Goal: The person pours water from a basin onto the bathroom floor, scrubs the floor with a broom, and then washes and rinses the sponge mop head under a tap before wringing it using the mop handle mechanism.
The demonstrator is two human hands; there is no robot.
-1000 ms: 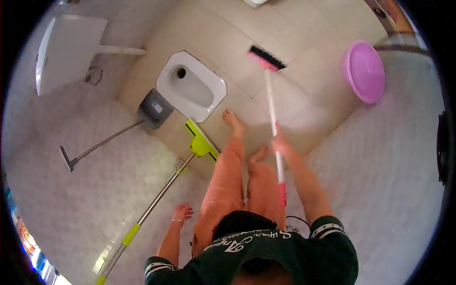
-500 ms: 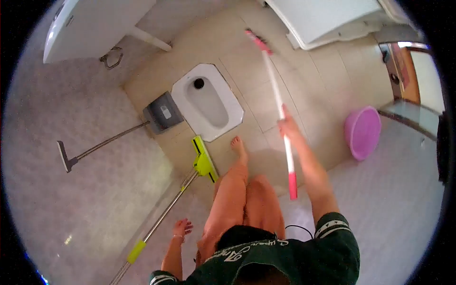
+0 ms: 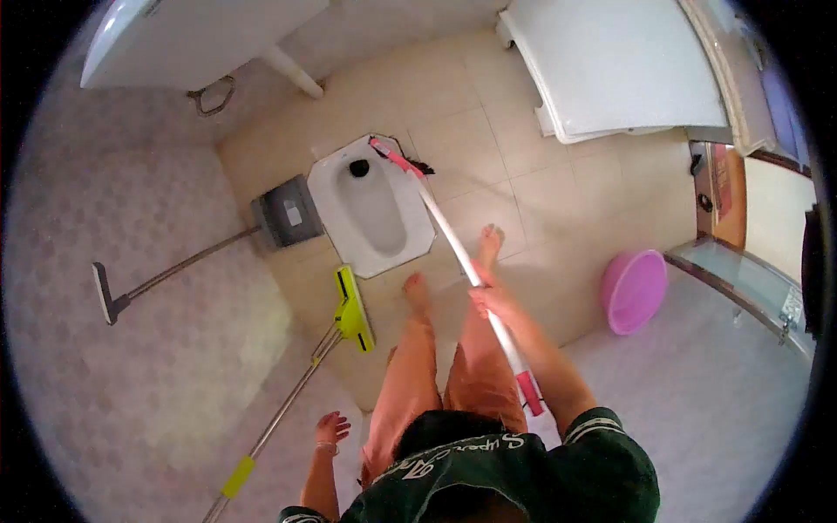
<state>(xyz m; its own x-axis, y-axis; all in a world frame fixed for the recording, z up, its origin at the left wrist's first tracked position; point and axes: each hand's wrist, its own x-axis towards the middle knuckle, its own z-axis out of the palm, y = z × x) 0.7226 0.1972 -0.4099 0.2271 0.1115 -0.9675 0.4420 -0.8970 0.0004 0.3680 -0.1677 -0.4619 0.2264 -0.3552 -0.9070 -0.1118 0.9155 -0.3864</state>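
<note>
So, the fingers of my right hand are wrapped around a long brush, gripping its white handle partway along. Those of my left hand hang slack beside me, grasping nothing. The pink-and-black brush head lies slantwise over the far right edge of the squat toilet; whether the bristles touch the rim or hover just above it, I can't tell.

To handle this well, I'd favour a firm but supple wrist, the bristles laid flat and short, even strokes, because a head this far from one guiding hand could easily twist. A second grip on the pink sleeve at the upper end would probably steady it. My bare feet are near the pole, so I'd mind my footing.

The floor is beige tile with thin dark joints; I can't judge whether it is wet. A grey dustpan sits just beside the toilet on my left, and a green-headed squeegee is near its closest corner. To my right, a purple tub sits by the pale wall, with a white cabinet farther off.
</note>
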